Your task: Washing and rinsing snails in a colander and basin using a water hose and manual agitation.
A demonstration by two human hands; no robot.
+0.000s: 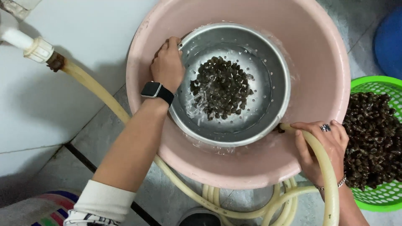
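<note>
Nearest the camera, the person's left forearm rises from a rolled white sleeve cuff point(100, 200) toward the left hand point(168, 63), which wears a dark smartwatch point(155, 91) at the wrist. Its fingers are curled closed over the left rim of a perforated metal colander point(268, 104), gripping it. The colander sits tilted inside a large pink plastic basin point(322, 75) and holds a heap of small dark snail-like shells point(220, 88), wet, with water pooled and streaming around them. The right hand point(320, 148), bearing a ring and a thin bracelet, is wrapped around a pale yellow rubber hose point(328, 180) whose end lies at the colander's lower right rim. The hose loops on the tiled floor point(100, 138) beneath the basin and runs back to a white tap fitting point(37, 49) on the wall at upper left. Just beside the right hand, a green plastic basket point(383, 199) is piled with many more of the same dark shells point(372, 138). A blue container point(389, 39) shows at the upper right edge.
</note>
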